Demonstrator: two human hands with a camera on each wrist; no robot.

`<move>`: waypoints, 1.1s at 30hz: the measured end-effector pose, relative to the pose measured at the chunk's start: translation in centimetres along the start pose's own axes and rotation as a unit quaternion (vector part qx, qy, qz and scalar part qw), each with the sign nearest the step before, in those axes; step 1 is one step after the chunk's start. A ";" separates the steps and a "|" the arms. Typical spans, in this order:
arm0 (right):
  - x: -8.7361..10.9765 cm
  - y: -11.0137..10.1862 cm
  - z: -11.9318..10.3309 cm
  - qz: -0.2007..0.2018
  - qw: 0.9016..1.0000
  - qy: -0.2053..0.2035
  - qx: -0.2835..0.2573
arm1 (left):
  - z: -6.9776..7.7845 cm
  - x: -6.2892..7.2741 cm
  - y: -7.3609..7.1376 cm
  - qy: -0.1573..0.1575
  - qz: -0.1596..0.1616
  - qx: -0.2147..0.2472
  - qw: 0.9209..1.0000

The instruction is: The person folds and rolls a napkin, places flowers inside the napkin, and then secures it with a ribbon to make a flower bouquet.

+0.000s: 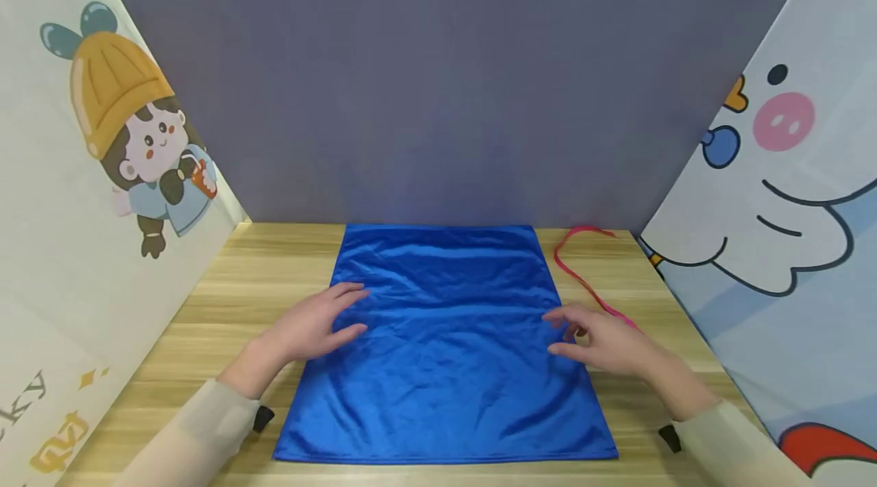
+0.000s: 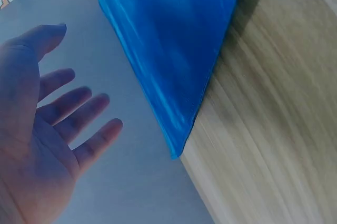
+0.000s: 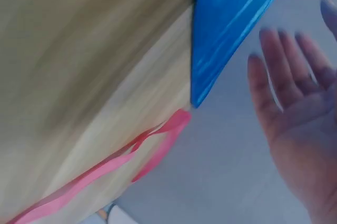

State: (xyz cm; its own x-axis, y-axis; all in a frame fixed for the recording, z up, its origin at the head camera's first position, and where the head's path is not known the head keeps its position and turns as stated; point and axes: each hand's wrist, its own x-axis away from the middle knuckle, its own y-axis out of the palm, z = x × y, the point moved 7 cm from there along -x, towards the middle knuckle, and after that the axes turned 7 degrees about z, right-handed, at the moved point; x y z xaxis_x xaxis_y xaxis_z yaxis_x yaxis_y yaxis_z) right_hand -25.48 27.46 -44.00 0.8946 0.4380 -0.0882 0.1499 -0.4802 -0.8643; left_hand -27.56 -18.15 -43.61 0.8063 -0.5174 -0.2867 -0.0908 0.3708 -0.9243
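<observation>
A shiny blue cloth [image 1: 438,365] lies spread over the wooden table, its far edge along the grey back wall and its surface lightly wrinkled. My left hand [image 1: 318,323] hovers over the cloth's left edge with fingers spread and nothing in them. Over the right edge is my right hand [image 1: 603,338], its fingers loosely bent and also holding nothing. Both wrist views show the palms, the left hand [image 2: 58,113] and the right hand [image 3: 295,108], apart from the cloth. A pink-red ribbon [image 1: 575,274] lies right of the cloth, partly hidden behind my right hand.
Wood-grain table [image 1: 205,304] shows on both sides of the cloth. A grey wall [image 1: 438,91] stands at the back. White side panels with cartoon prints, a child in a yellow hat [image 1: 123,91] and a white character [image 1: 822,137], flank the table.
</observation>
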 end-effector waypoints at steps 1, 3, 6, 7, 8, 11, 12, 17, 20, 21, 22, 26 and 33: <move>0.4 0.2 0.2 -0.017 0.999 -0.002 -0.030 | 0.0 0.1 0.0 0.001 0.002 0.001 1.000; 1.3 0.7 0.6 -0.051 0.995 -0.009 -0.086 | 0.1 0.3 0.0 0.001 0.006 0.004 1.000; 2.8 1.4 1.2 -0.099 0.984 -0.019 -0.150 | 0.1 0.7 0.0 0.004 0.011 0.008 1.000; 3.4 1.6 1.5 -0.113 0.979 -0.018 -0.166 | 0.2 0.8 0.0 0.006 0.013 0.009 1.000; 4.0 1.8 1.8 -0.125 0.975 -0.018 -0.180 | 0.2 0.8 0.0 0.007 0.014 0.010 1.000; 5.4 2.3 2.6 -0.155 0.966 -0.011 -0.208 | 0.1 1.0 0.0 0.008 0.020 0.015 1.000; 5.8 2.4 2.8 -0.162 0.963 -0.007 -0.213 | 0.1 1.1 -0.1 0.008 0.022 0.016 1.000; 7.2 2.9 3.3 -0.178 0.960 -0.009 -0.215 | 0.1 0.9 -0.2 0.007 0.027 0.020 0.999; 7.6 2.9 3.3 -0.174 0.964 -0.022 -0.199 | 0.3 0.6 -0.2 0.009 0.024 0.019 0.999; 7.7 2.9 3.2 -0.171 0.966 -0.026 -0.194 | 0.4 0.5 -0.3 0.010 0.023 0.019 1.000; 7.8 2.8 3.2 -0.169 0.967 -0.031 -0.188 | 0.4 0.5 -0.2 0.008 0.021 0.020 1.000; 7.9 2.8 3.0 -0.164 0.969 -0.048 -0.178 | 0.5 0.3 -0.3 0.006 0.019 0.024 1.000; 7.6 3.3 3.4 -0.149 0.969 -0.049 -0.191 | 0.4 0.4 -0.2 0.007 0.018 0.026 0.999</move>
State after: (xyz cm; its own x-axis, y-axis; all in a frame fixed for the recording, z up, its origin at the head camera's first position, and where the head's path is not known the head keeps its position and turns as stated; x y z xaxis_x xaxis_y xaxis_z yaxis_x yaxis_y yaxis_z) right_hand -19.63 31.81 -49.18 0.7466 0.6612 0.0742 0.5570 -0.5601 -0.6133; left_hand -26.98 -18.13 -43.44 0.7948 -0.5130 -0.3241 -0.0892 0.4296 -0.8986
